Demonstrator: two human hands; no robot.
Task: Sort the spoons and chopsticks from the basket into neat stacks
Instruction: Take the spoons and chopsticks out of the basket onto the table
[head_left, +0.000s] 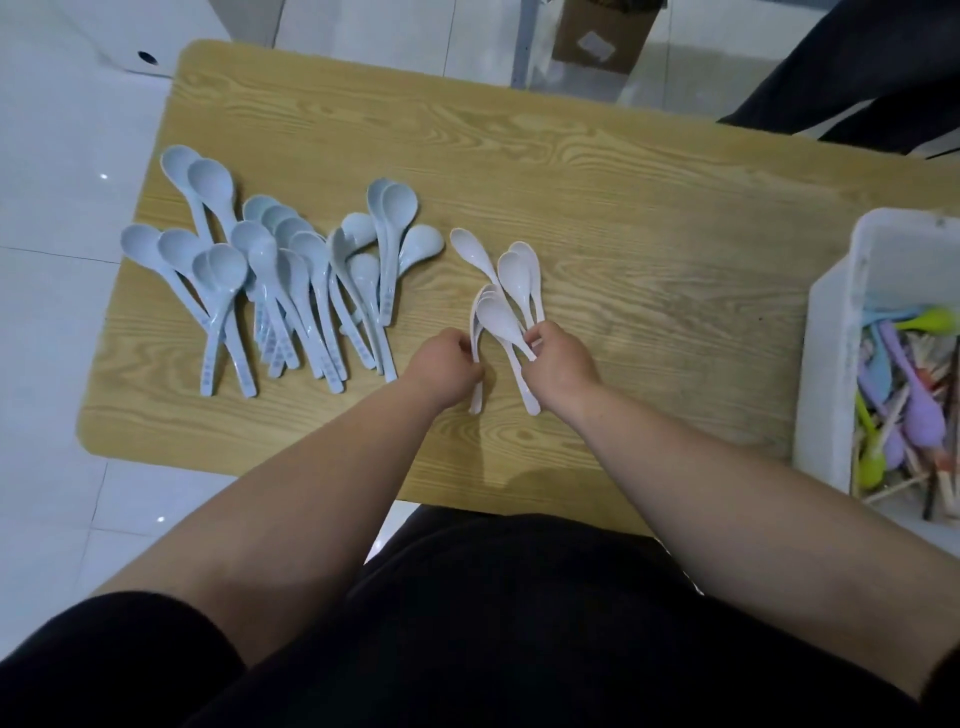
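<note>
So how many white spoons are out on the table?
6: a lone spoon furthest back, a pair above the right hand, a trio by the left hand. Nesting may hide more.

Blue spoons (291, 280) lie heaped at left. White spoons (511, 291) lie in the middle, bowls up. The white basket (831, 364) at right holds coloured spoons (922, 421) and chopsticks (883, 491).

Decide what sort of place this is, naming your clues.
Likely a canteen or workroom, not a home: a heap of matching pale blue spoons on a plain wood-grain table, a white basket of mixed cutlery, white floor tiles.
</note>
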